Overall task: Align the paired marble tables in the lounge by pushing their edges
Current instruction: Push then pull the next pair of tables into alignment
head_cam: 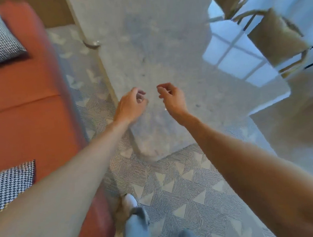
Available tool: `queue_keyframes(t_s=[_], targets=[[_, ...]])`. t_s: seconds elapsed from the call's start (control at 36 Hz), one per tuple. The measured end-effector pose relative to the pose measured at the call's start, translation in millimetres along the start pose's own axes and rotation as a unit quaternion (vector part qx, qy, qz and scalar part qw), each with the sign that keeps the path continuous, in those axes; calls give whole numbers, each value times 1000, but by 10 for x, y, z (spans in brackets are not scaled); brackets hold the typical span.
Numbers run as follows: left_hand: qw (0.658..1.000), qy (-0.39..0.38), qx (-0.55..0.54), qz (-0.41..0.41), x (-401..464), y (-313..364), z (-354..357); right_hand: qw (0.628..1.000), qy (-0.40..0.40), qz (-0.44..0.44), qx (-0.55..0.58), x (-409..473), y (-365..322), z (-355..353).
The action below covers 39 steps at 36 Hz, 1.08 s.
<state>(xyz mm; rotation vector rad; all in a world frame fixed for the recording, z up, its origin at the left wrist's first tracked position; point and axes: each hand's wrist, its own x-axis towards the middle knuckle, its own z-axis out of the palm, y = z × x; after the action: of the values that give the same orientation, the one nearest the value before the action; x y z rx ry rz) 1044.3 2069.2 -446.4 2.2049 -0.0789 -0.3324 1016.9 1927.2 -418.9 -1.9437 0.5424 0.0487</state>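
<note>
Benches: two pale, speckled marble slabs with rounded corners are set end to end, the near bench [166, 64] and the far bench [132, 5], their left edges stepped out of line.
Left hand [130, 105]: held over the near bench's left edge, fingers loosely curled, nothing gripped.
Right hand [171, 97]: held likewise, empty.
Rug [186, 187]: woven, triangle-patterned.
Sofa [23, 103]: orange, checked cushions.

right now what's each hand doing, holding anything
Left hand: loosely curled, empty, over the near grey marble table.
Right hand: loosely curled, empty, over the same table.
</note>
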Motion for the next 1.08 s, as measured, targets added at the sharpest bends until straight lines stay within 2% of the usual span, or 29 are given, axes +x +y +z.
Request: queue_keyframes(t_s=[0.08, 0.19, 0.31, 0.53, 0.67, 0.86, 1.08], targets=[[994, 10, -113, -4, 43, 353, -314, 989, 0, 0, 145, -41, -495, -101], [962, 0, -274, -4, 63, 649, -595, 978, 12, -40, 204, -81, -788, -268], [934, 3, -356, -15, 157, 739, -753, 963, 52, -49, 258, 4, -801, -367], [935, -10, -350, -49, 738, 726, -802, 943, 100, -4, 318, 484, -712, -333], [940, -45, -335, -49, 1265, 840, -790, 926, 128, 25, 355, 776, -681, -310], [941, -139, -307, -38, 1892, 1158, -460, 897, 204, 65, 386, 1033, -589, -397], [916, -265, -299, -30, 2527, 1313, -113, 861, 322, 96, 382, 1353, -570, -280]])
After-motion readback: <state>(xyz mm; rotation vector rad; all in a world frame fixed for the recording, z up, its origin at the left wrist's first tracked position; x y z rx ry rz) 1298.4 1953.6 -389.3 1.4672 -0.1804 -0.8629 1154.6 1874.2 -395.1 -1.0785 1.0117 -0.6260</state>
